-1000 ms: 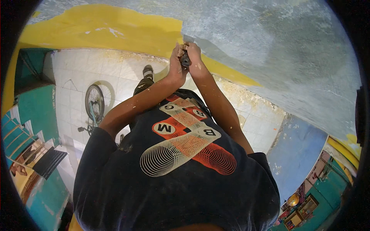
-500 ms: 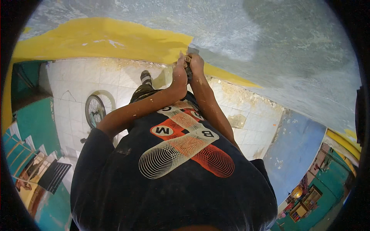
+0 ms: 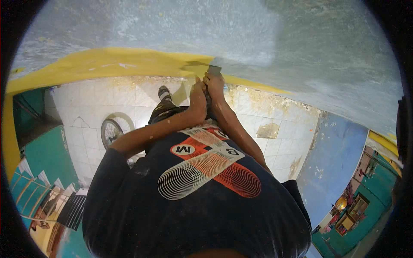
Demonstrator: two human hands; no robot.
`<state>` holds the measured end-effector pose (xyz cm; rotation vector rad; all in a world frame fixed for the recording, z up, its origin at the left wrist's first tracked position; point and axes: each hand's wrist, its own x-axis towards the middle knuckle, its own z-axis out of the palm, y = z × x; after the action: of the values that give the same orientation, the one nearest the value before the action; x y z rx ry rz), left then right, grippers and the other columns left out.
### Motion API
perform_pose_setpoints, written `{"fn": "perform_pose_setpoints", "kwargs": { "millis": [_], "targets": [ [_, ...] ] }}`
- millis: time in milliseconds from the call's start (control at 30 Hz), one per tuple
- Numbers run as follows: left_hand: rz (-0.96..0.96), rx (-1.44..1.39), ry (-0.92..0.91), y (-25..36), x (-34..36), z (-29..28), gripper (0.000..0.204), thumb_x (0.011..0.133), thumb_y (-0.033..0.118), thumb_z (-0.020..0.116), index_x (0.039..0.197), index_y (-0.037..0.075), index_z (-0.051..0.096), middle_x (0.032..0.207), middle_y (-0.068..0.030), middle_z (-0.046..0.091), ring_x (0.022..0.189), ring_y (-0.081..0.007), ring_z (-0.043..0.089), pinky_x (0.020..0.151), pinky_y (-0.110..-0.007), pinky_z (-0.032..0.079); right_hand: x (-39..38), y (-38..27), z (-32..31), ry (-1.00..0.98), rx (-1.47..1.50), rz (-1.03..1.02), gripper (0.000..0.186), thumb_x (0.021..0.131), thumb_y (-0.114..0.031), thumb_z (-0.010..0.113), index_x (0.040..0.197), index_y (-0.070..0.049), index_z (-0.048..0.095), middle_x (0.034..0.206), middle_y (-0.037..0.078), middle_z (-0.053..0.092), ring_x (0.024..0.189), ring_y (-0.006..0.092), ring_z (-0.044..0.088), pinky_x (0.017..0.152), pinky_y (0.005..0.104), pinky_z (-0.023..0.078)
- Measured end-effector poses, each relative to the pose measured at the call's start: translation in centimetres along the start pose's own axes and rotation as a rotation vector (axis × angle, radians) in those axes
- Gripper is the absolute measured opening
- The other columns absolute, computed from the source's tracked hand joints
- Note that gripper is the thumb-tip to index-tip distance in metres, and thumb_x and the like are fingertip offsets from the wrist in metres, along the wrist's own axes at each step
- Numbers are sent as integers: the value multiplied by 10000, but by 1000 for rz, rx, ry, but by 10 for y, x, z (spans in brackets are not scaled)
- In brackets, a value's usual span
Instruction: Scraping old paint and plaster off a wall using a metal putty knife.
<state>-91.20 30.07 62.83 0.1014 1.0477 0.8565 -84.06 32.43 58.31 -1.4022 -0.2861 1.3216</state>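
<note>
Both hands are together at the wall in front of me, just above its lower yellow part. A scraper (image 3: pixel 214 69) with a flat grey blade juts up from between them, its edge at the border of grey and yellow. My right hand (image 3: pixel 214 84) is closed round it. My left hand (image 3: pixel 198 94) is closed beside the right one, fingers drawn in against the scraper's dark handle, which the hands mostly hide. The wall (image 3: pixel 241 34) is patchy grey above, with a yellow band (image 3: pixel 129 62) below that shows small pale chipped spots.
Pale floor tiles (image 3: pixel 92 101) lie below, with flaked debris along the wall's foot. A wheel (image 3: pixel 112 133) stands at the left. A worn patch (image 3: pixel 267 130) marks the floor at right, before a blue wall (image 3: pixel 333 150). Farther right, shelves (image 3: pixel 350 217) hang on a green wall.
My hands and the scraper have come down and nearer to my body. The view has tilted, so the wall's yellow band and the floor sit lower in the picture.
</note>
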Motion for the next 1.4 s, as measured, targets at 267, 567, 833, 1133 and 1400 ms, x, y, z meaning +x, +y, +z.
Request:
{"fn": "perform_pose_setpoints", "kwargs": {
  "millis": [267,567,833,1133,1400],
  "targets": [
    [-11,46,-12,-12,8,-12,382,922,424,301,803,97,457,702,7,402,633,-100,388,581,-255,356,-7,8,-8,-11,45,-34,187,791,-47,501,615,-41,437,503,37,442,363,125,377,341,266,289],
    [-165,-56,68,8,0,-4,507,866,571,289,892,106,489,841,-36,541,791,-164,547,677,-332,465,10,21,-2,3,4,-34,118,790,-48,484,724,-53,386,570,41,418,391,129,377,359,286,324],
    [-146,-14,-32,3,6,-15,504,876,548,299,940,89,496,843,-55,551,763,-174,549,688,-323,459,-13,2,10,22,279,-96,99,782,9,506,726,-26,432,500,33,397,363,153,394,344,288,319],
    [-223,19,20,7,5,-10,543,878,557,246,1000,95,504,938,-64,571,841,-234,556,797,-405,447,-5,8,3,-24,234,-101,106,783,-21,511,765,-38,407,520,43,411,363,149,398,339,290,307],
    [-219,138,110,14,-3,0,550,879,554,250,954,66,494,857,-64,535,771,-199,540,693,-364,462,-11,2,4,12,224,-4,118,808,-20,501,786,-62,393,505,36,408,331,143,359,334,297,309]
  ]
}}
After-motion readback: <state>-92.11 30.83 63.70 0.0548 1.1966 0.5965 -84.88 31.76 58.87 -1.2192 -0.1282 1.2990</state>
